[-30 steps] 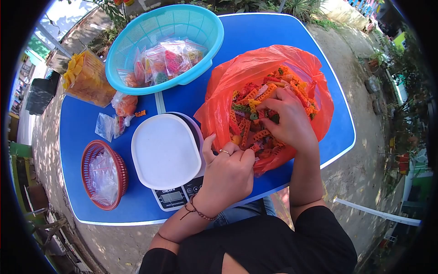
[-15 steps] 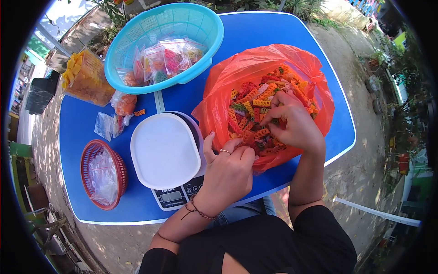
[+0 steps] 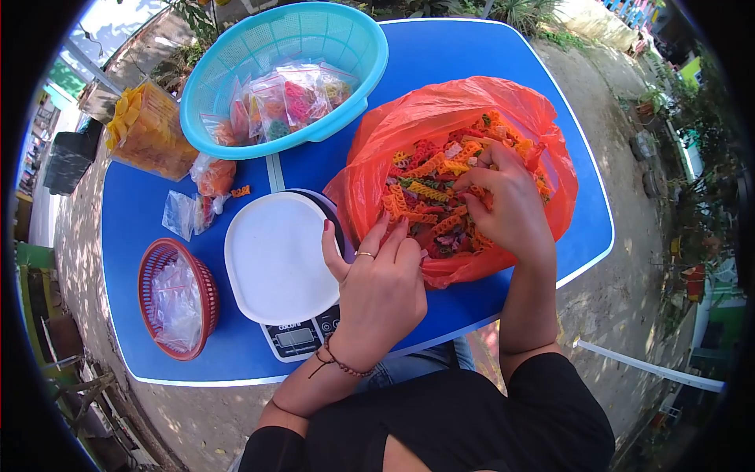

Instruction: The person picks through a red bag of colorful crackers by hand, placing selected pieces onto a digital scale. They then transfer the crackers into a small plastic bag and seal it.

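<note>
A large orange-red plastic bag (image 3: 377, 141) stands wide open on the table, filled with colourful spiral and wheel-shaped dry snack pieces (image 3: 429, 191). My right hand (image 3: 507, 200) is over these pieces inside the bag, its fingers bent, with a gap between thumb and forefinger. No piece shows plainly in it. At the bag's near left rim lies my left hand (image 3: 381, 291), fingers reaching forward onto the rim and pieces, thumb spread out beside the scale. To its left is a digital kitchen scale (image 3: 295, 340) bearing a white tray (image 3: 283, 256).
A turquoise basket (image 3: 275, 148) at the back holds filled clear packets (image 3: 299, 98). Small empty bags lie in a red basket (image 3: 208, 295). A clear container of yellow chips (image 3: 149, 130) and small plastic bags (image 3: 179, 214) sit on the left of the blue table (image 3: 448, 59).
My left hand has shifted slightly left and down, its fingers straightening. My right hand has moved a little up, its thumb and forefinger coming away from the pieces.
</note>
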Demonstrator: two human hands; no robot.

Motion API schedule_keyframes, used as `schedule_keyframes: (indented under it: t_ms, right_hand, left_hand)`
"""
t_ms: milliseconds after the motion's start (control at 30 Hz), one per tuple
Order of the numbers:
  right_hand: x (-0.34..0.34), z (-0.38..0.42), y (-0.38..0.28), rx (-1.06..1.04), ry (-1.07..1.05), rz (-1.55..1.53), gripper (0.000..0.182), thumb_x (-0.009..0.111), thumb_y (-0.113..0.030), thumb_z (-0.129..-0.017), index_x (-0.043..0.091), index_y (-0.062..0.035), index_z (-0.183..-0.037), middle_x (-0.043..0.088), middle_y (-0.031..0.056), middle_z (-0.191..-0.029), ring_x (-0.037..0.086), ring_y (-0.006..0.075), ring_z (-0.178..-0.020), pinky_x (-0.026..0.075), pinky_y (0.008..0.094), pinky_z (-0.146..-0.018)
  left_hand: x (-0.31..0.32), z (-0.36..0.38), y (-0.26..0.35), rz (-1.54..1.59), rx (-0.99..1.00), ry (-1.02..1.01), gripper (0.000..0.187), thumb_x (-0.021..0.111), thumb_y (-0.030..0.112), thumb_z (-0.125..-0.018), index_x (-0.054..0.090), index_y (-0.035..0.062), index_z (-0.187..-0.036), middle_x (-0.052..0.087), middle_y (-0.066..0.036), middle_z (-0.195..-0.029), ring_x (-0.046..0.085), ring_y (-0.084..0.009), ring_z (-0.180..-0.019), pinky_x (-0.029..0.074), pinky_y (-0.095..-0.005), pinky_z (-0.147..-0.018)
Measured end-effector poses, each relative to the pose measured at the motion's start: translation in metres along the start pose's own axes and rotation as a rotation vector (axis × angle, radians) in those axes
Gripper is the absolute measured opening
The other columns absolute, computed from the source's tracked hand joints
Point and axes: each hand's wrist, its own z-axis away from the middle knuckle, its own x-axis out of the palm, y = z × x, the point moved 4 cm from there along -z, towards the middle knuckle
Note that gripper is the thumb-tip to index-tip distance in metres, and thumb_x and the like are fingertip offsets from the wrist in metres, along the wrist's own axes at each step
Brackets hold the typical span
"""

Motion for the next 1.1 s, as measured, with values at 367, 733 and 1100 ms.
schedule_keyframes:
  t_ms: [367,733,1100]
  right_hand:
    - [-0.010,0.025,-0.016,-0.097,-0.518,0.083,0.024,0.082,-0.019,-0.063,0.079,-0.0127,-0.086,0.061,0.0077,-0.093,0.061,0.0304,-0.100,0.048,0.0428,-0.088]
    - [-0.009,0.037,-0.004,-0.018,-0.125,0.185,0.015,0.079,-0.008,-0.074,0.077,-0.0074,-0.089,0.059,0.0109,-0.090,0.063,0.0331,-0.090,0.052,0.0428,-0.079]
    - [-0.018,0.040,0.010,0.165,0.007,-0.108,0.011,0.067,0.004,-0.083,0.070,0.0019,-0.093,0.060,0.0138,-0.089,0.064,0.0322,-0.084,0.051,0.0389,-0.076]
  left_hand:
    - [0.004,0.004,0.014,0.383,0.266,-0.179,0.005,0.066,0.009,-0.078,0.061,0.0091,-0.078,0.066,-0.007,-0.075,0.068,-0.0241,-0.084,0.021,-0.0663,-0.115]
    - [-0.001,0.005,0.015,0.445,0.278,-0.230,0.006,0.066,0.009,-0.079,0.061,0.0086,-0.077,0.063,-0.008,-0.069,0.069,-0.0256,-0.078,0.022,-0.0662,-0.115]
    - [0.002,0.004,0.014,0.406,0.263,-0.241,0.004,0.066,0.008,-0.082,0.062,0.0085,-0.081,0.065,-0.007,-0.071,0.069,-0.0250,-0.081,0.024,-0.0650,-0.114]
